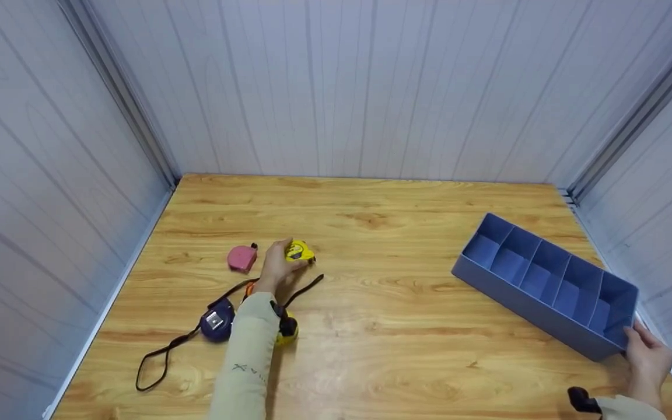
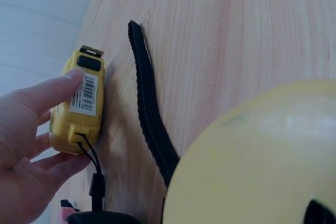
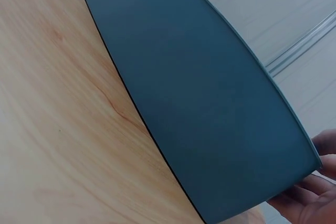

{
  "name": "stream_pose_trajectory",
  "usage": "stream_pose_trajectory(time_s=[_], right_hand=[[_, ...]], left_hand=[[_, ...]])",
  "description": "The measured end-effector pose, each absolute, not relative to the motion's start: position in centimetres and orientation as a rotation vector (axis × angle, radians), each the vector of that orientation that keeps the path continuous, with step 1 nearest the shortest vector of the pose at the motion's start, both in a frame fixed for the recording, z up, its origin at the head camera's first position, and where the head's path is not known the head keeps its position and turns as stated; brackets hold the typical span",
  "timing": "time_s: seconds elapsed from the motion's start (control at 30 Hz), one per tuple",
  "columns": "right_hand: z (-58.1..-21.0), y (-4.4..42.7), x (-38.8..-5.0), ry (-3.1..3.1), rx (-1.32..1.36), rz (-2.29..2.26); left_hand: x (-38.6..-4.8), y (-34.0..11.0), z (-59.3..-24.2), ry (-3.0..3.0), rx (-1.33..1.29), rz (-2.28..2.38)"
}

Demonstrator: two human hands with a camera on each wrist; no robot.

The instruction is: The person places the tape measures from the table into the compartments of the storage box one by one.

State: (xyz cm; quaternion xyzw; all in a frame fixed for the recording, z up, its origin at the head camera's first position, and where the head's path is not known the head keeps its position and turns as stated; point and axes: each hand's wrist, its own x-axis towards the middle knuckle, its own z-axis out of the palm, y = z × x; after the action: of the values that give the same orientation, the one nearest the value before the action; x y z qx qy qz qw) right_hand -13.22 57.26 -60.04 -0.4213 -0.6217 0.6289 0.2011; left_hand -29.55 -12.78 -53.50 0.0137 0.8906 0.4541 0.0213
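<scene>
- Pale, streaked wall panels close off the far side at 12 o'clock, with more at 9 and 3.
- Wood-grain tabletop below them; clock read from its middle, far edge at 12.
- Blue box, long, divided into five compartments, at 3 o'clock. Lies aslant, its long axis running from 10 to 4.
- Left sleeve, pale, reaches in from 7 o'clock and covers part of the things below it.
- Right hand at 4 o'clock, fingers bent round the box's near end corner, gripping it.
- Left hand at 10 o'clock. Thumb on the edge of a yellow tape measure, other fingers on its far side: held between them. Cannot tell whether it touches the wood.
- Held tape sits at 11 o'clock; barcode label on its edge, thin cord at one end.
- Dark blue tape measure near 9 o'clock, looped black strap trailing toward 8.
- Second yellow tape measure at 8, partly behind the sleeve.
- Pink tape measure at 10, just left of the left hand.
- Orange item at 9, mostly hidden by the wrist; kind unclear.
</scene>
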Motion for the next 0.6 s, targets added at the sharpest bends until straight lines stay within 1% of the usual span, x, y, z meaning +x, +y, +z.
stream_pose_trajectory(time_s=[0.3,0.6], right_hand=[[-59.41,56.51,-12.83,-1.603,-1.114,1.91],[-59.17,56.4,-12.52,-1.683,-1.099,1.902]], left_hand=[[-29.38,-12.85,-53.73,2.712,-0.004,1.478],[-29.01,-12.82,-53.39,2.622,-0.106,1.602]])
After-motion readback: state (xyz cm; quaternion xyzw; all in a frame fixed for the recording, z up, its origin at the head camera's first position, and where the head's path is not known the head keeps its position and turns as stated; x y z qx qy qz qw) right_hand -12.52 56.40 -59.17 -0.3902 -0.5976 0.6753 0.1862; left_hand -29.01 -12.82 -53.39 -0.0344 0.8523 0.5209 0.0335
